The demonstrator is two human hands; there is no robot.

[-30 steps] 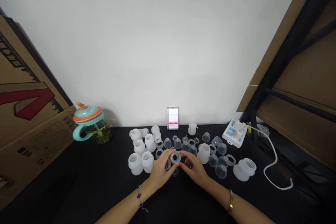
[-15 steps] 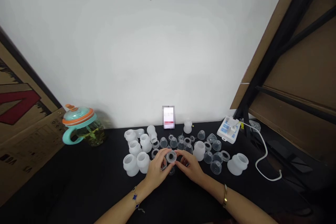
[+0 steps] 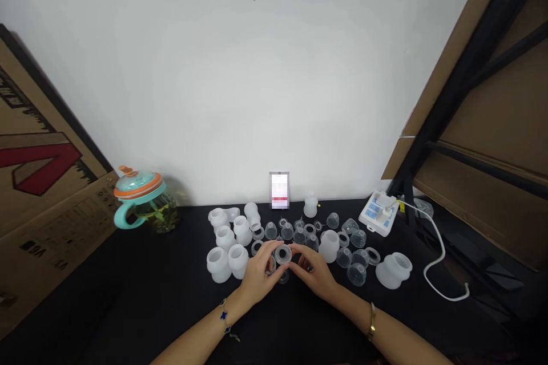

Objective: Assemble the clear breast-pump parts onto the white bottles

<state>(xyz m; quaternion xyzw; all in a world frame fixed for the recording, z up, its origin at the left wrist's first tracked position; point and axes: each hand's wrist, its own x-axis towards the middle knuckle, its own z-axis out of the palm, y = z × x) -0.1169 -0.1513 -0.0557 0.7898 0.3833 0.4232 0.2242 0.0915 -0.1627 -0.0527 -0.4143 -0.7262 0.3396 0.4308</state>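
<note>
A translucent ring-shaped collar [image 3: 283, 254] is pinched between my two hands above the black table. My left hand [image 3: 260, 274] closes on its left side, thumb and forefinger at the rim. From the right, my right hand [image 3: 314, 275] grips the same collar with its fingertips. White translucent bottles [image 3: 218, 265] stand in a group left of my hands. Clear dome caps [image 3: 357, 274] and loose rings [image 3: 372, 256] lie to the right and behind. Another white bottle [image 3: 329, 246] stands just beyond my right hand. Parts beneath my hands are partly hidden.
A teal-lidded glass jug [image 3: 158, 214] stands at the left by a cardboard box [image 3: 64, 239]. A lit, blurred screen [image 3: 279, 191] leans on the wall. At the right are a power strip [image 3: 379, 213], a white cable [image 3: 440, 248] and a wide white bottle [image 3: 394, 270].
The whole view has shifted slightly, so things sit a little farther right. Both hands keep their hold on the collar, with hardly any change in the fingers.
</note>
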